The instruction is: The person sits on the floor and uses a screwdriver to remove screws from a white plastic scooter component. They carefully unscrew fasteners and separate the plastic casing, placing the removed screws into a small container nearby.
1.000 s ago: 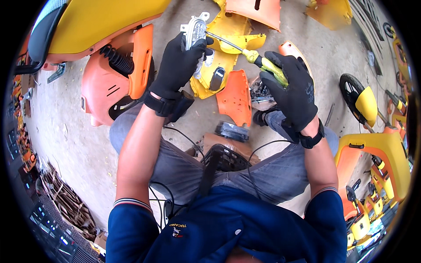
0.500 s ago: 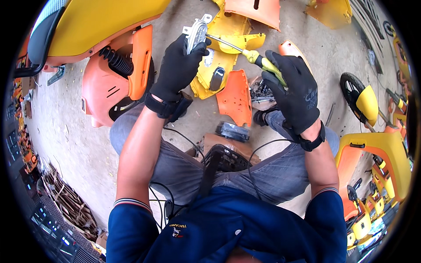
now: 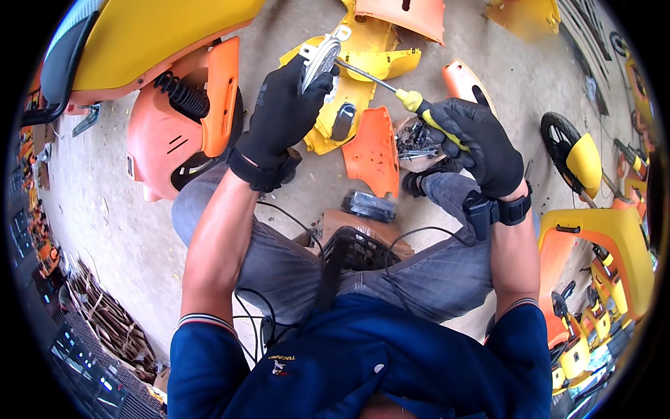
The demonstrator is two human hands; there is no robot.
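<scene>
Both my hands wear black gloves. My left hand [image 3: 283, 105] is closed around a clear oval lamp with a pale housing and mounting tabs [image 3: 322, 63], held up and tilted. My right hand [image 3: 481, 143] wraps round the yellow and black handle of a screwdriver [image 3: 410, 100]. Its metal shaft points left, and the tip meets the lamp's right edge or lies just behind it; I cannot tell which. Below the lamp, on the floor, lies a yellow body panel [image 3: 335, 122] with a dark oval piece [image 3: 343, 121] on it.
An orange panel [image 3: 373, 150] lies before my knees, beside a tray of screws [image 3: 419, 143]. A round clear-and-black part [image 3: 370, 207] sits nearer. The yellow and orange scooter body [image 3: 167, 133] stands left. A wheel with a yellow fender [image 3: 562, 150] is at right. Cables cross my lap.
The lamp has turned more edge-on and shifted slightly right. My right hand has moved right and down with the screwdriver, rolling over so the back of the fingers shows.
</scene>
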